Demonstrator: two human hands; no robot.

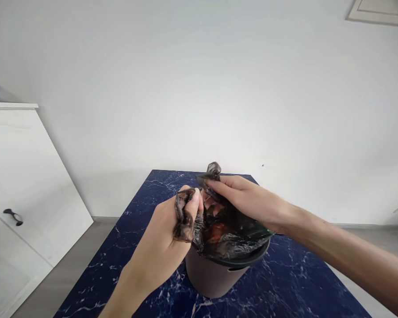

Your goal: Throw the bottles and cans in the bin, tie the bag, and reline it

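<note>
A thin black trash bag (239,243) lines a grey-brown trash bin (212,276) with a dark rim. The bin stands upright on the table. Gathered plastic from the bag's left side is pinched in my left hand (170,225), with a crumpled end sticking out past the thumb. My right hand (243,194) grips another gathered part of the bag at the back right, above the rim. Something reddish (218,230) shows through the dark plastic; I cannot make out what it is.
The bin rests on a dark blue marble-patterned table (135,229) against a pale wall (199,88). At the left is a white cabinet (26,176) with a black handle (13,217). Grey floor (69,260) shows on either side.
</note>
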